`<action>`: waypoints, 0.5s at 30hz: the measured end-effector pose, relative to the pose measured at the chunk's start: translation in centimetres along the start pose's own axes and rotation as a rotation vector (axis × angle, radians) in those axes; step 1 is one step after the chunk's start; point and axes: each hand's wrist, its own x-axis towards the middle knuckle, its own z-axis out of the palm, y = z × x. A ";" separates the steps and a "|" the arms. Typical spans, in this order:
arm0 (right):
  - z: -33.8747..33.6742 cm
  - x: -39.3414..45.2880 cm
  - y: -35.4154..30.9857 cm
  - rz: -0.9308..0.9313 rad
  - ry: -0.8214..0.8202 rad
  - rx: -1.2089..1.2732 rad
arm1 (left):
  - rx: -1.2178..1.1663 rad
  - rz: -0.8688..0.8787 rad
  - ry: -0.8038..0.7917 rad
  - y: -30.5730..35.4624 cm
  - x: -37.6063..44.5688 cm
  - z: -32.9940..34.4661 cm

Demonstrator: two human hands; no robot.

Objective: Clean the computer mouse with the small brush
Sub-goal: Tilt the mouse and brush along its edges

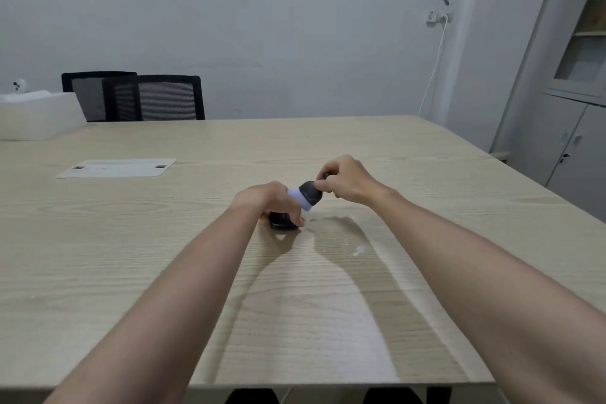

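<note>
A black computer mouse (pixel 281 222) lies on the wooden table (pixel 328 305) near its middle, mostly hidden under my left hand (pixel 264 200). That hand is closed around the pale lavender body of the small brush (pixel 303 200), which is held tilted just above the mouse. The brush's rounded black end (pixel 310 191) points up and to the right. My right hand (pixel 346 182) pinches this black end with thumb and fingertips. Whether my left fingers also touch the mouse I cannot tell.
A flat white mat (pixel 116 168) lies to the far left. A white box (pixel 36 116) stands at the back left corner, with two black chairs (pixel 154 97) behind the table. A small white smear (pixel 359 250) marks the wood right of the mouse. A grey cabinet (pixel 570 128) stands right.
</note>
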 end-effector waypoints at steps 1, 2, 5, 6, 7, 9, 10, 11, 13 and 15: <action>0.2 0.1 0.2 -0.016 -0.018 -0.037 | 0.010 0.003 0.002 0.0 0.2 0.1; 0.4 0.2 0.6 -0.022 -0.027 -0.093 | 0.020 0.004 0.007 0.0 0.3 0.1; 0.2 0.5 1.6 0.006 0.026 -0.232 | 0.023 0.018 0.019 -0.7 0.8 0.0; 0.1 0.5 1.7 0.008 0.057 -0.201 | 0.021 0.027 0.018 -1.0 1.0 0.0; 0.0 0.3 1.7 0.000 0.081 -0.142 | 0.016 0.035 0.019 -1.4 1.2 0.0; 0.0 -0.3 1.2 -0.031 0.084 -0.016 | 0.009 0.051 0.024 -2.0 1.4 -0.1; 0.1 -0.7 0.9 -0.049 0.062 0.033 | -0.001 0.061 0.022 -2.2 1.4 -0.1; 0.4 -0.9 0.8 -0.065 0.038 0.057 | -0.008 0.071 0.019 -2.2 1.3 -0.2; 0.9 -0.9 1.0 -0.082 0.031 0.022 | -0.003 0.081 0.020 -2.2 1.1 -0.4; 1.2 -0.4 1.6 -0.063 0.063 -0.063 | 0.019 0.081 0.027 -2.2 1.0 -0.6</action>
